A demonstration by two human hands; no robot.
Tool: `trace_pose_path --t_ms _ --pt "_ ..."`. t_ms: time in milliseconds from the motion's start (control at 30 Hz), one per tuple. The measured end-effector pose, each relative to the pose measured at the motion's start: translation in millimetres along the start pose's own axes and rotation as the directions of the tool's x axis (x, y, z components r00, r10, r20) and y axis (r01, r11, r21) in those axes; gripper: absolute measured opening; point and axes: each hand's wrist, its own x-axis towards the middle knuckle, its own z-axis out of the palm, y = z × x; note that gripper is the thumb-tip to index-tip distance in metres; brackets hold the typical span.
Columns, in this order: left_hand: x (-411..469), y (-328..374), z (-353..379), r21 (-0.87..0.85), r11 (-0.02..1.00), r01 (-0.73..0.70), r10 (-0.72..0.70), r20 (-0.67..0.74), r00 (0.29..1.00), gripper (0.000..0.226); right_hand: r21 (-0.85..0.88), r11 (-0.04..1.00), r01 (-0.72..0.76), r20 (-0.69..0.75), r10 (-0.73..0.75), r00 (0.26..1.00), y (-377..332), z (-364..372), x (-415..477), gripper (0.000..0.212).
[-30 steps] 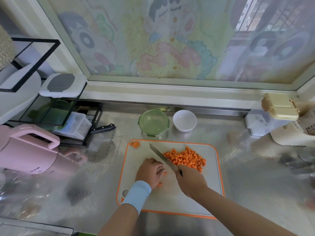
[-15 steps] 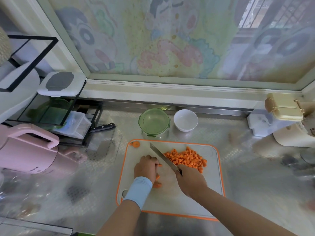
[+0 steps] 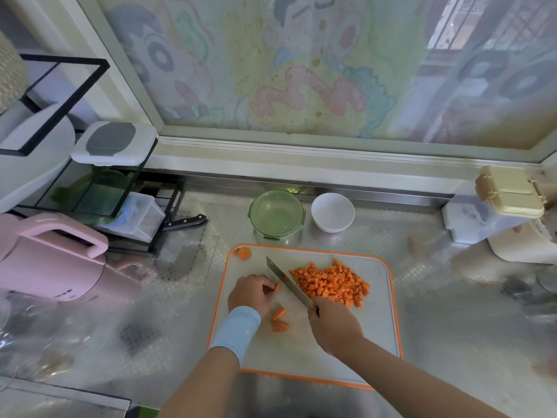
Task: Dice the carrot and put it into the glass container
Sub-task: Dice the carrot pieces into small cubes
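On the orange-rimmed cutting board (image 3: pixel 373 342) lies a heap of diced carrot (image 3: pixel 330 283), right of the knife (image 3: pixel 287 282). My right hand (image 3: pixel 334 327) grips the knife's handle, with the blade pointing up and to the left. My left hand (image 3: pixel 251 292) pinches a small carrot piece (image 3: pixel 276 287) just left of the blade. Two carrot strips (image 3: pixel 279 319) lie on the board below that hand, and a carrot end (image 3: pixel 243 253) sits in the board's top left corner. The green glass container (image 3: pixel 276 215) stands behind the board with its lid on.
A white bowl (image 3: pixel 332 212) stands right of the container. A pink kettle (image 3: pixel 51 260) and a black rack (image 3: pixel 99 188) with boxes fill the left side; a second knife (image 3: pixel 184 223) lies by the rack. White and beige boxes (image 3: pixel 500 212) stand at the right.
My left hand has slid left and back along the board, and cut carrot strips lie uncovered below it. The knife has stayed almost in place.
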Motion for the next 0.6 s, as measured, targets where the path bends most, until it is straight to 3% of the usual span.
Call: trace_pose_path --t_ms 267,333,467,600 --pt "9 11 -9 0.13 0.991 0.02 -0.034 0.112 0.993 0.009 -0.005 1.0 0.02 0.015 -0.02 1.0 -2 3 -3 0.022" --pt "8 11 -7 0.135 0.991 -0.02 0.007 0.095 0.995 0.011 -0.006 1.0 0.022 0.017 -0.022 1.0 -2 2 -3 0.022" --pt "-1 0 1 -0.017 0.993 -0.113 0.113 0.038 0.993 0.014 -0.002 1.0 0.019 0.017 -0.019 1.0 -3 3 -3 0.022" --pt "-6 -6 5 0.005 0.977 -0.213 0.213 0.023 0.977 0.015 -0.012 1.0 0.023 0.014 -0.022 1.0 -3 3 -4 0.023"
